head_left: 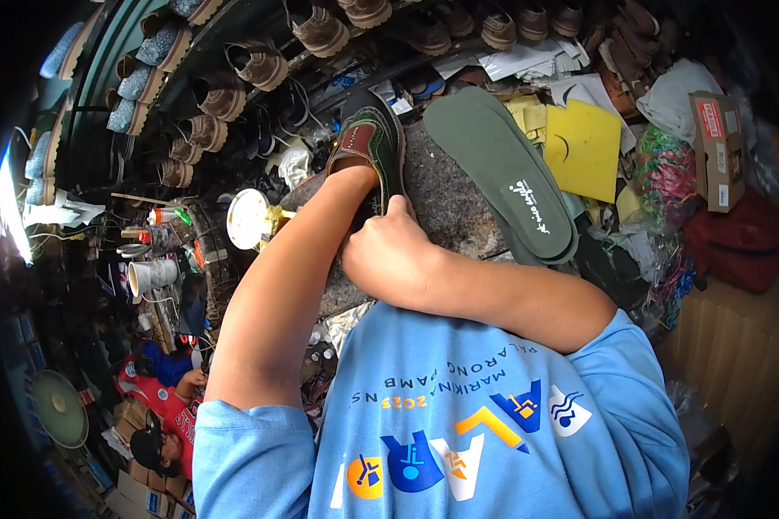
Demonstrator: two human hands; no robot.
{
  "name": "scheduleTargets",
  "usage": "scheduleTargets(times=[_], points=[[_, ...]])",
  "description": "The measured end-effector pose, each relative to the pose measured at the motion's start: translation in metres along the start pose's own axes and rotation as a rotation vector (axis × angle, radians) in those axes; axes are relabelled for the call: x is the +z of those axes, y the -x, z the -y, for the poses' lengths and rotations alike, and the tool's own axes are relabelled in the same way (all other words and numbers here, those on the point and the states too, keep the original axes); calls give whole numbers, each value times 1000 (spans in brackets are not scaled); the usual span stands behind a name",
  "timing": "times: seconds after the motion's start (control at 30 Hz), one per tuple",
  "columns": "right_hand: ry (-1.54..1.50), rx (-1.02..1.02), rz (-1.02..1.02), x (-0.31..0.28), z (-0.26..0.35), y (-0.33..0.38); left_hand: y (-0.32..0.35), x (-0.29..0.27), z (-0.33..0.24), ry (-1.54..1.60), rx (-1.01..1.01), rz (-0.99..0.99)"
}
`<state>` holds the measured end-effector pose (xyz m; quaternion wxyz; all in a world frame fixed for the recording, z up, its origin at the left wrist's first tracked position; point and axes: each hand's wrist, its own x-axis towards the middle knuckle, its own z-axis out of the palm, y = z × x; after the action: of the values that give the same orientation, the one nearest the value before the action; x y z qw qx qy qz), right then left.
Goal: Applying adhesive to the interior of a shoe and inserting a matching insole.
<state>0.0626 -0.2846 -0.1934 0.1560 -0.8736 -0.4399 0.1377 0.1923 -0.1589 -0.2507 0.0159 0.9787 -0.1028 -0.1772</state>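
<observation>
A green and brown leather shoe (393,149) stands on the worn grey work surface (437,186), its toe pointing away from me. My left hand (355,170) reaches down into the shoe's opening, so its fingers are hidden inside. At the heel, my right hand (388,251) is closed with its fingers curled round the back of the shoe and its thumb side up. To the right of the shoe lies a pair of flat dark green insoles (493,156), stacked one partly over the other.
Shelves of brown shoes (260,65) and blue-patterned shoes (138,82) curve along the far left. A white round lamp (248,220) is left of my arm. Yellow sheets (582,151), a cardboard box (717,151) and a red bag (740,242) lie right. Another person (173,406) is at lower left.
</observation>
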Motion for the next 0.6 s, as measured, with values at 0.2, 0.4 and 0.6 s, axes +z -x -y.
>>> scheduleTargets(times=[0.2, 0.4, 0.6], points=[[-1, -31, -108, 6, -4, 3, -10, 2, 4, 10, -17, 87], [11, -6, -24, 3, -6, 2, -25, -1, 8, 16, -12, 134], [-48, 23, -191, 10, -3, 6, -20, 7, 6, 21, 12, 144]])
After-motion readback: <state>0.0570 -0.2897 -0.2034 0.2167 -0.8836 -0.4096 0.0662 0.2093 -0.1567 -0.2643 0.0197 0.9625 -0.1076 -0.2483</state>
